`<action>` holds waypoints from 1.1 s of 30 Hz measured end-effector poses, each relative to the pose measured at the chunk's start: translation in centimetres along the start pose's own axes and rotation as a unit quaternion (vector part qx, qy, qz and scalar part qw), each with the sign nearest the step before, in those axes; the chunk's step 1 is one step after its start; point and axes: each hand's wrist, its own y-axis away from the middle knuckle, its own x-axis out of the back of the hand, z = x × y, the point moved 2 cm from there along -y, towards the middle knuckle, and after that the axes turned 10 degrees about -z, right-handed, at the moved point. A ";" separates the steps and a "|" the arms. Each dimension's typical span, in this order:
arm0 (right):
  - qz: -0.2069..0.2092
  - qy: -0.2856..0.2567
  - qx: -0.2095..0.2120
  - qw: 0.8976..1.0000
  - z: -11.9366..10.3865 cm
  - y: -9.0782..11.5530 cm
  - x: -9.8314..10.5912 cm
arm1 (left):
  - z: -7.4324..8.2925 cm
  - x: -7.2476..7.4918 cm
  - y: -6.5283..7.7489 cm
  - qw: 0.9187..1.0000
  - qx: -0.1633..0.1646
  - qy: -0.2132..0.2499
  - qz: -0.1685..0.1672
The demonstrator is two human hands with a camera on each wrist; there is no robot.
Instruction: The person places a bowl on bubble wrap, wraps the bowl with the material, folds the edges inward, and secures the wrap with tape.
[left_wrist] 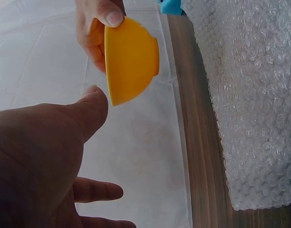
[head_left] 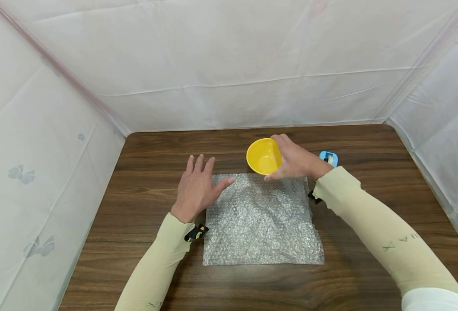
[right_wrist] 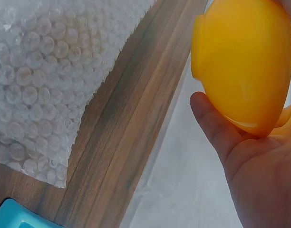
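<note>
Yellow bowl (head_left: pixel 261 160) is raised at the far edge of the bubble wrap (head_left: pixel 260 226), pinched in the grip of the right hand (head_left: pixel 297 160); near the wrap's far left corner the left hand (head_left: pixel 196 191) has its grip spread wide, and a blue object (head_left: pixel 327 154) sits on the tabletop (head_left: pixel 373 172) past the wrap's far right corner

Right sleeve (head_left: pixel 380 231): faint “XAU”; left sleeve (head_left: pixel 155 263): “X”

Glossy yellow bowl (head_left: pixel 263 157), upright, gripped in the right hand (head_left: pixel 294 159), right of centre in the head view, clear bubble wrap (head_left: pixel 263 226), flat, wrinkled, lower centre.
</note>
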 end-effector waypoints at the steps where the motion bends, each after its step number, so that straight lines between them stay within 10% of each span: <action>1: -0.002 0.000 0.002 1.000 0.0 0.1 -0.1 | 0.0 0.0 0.0 1.000 0.000 -0.001 0.000; 33: -0.038 0.017 0.051 0.998 -2.2 2.1 -1.4 | 0.1 -0.2 -0.2 1.000 0.014 -0.009 -0.011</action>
